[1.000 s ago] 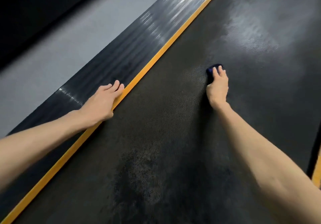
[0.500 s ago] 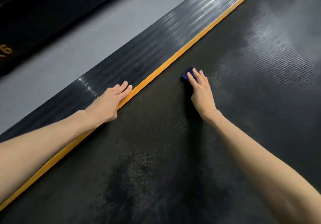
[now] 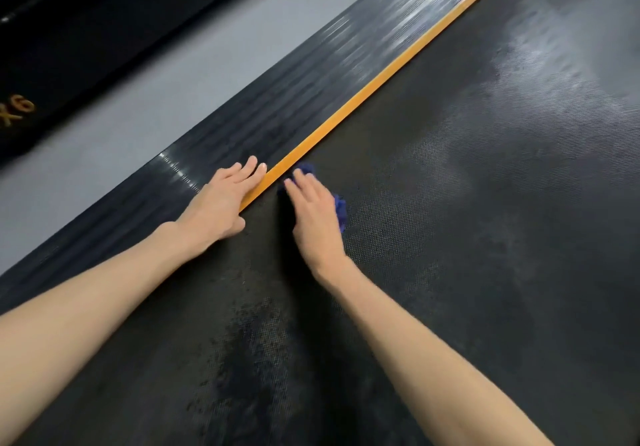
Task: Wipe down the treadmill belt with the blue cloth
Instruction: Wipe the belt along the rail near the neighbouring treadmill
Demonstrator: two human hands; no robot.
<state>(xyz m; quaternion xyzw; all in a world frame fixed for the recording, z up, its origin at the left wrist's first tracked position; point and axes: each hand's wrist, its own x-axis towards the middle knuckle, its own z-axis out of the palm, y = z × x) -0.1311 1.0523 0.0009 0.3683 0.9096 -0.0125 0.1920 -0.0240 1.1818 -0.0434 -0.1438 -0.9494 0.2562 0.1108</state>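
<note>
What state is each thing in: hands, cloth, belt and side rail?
Treadmill belt: dark blotches near, pale sheen farther up.
Side rail: ribbed, glossy.
Blue cloth: bunched on the belt, beside the orange strip.
Left hand: flat, fingers on the rail.
Right hand: flat, pressing the cloth down.

Cloth point(image 3: 340, 209) lies on belt point(image 3: 485, 210), right of rail point(image 3: 294, 99).

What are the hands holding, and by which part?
The right hand presses the blue cloth flat-handed, over its middle; the left hand holds nothing.
</note>
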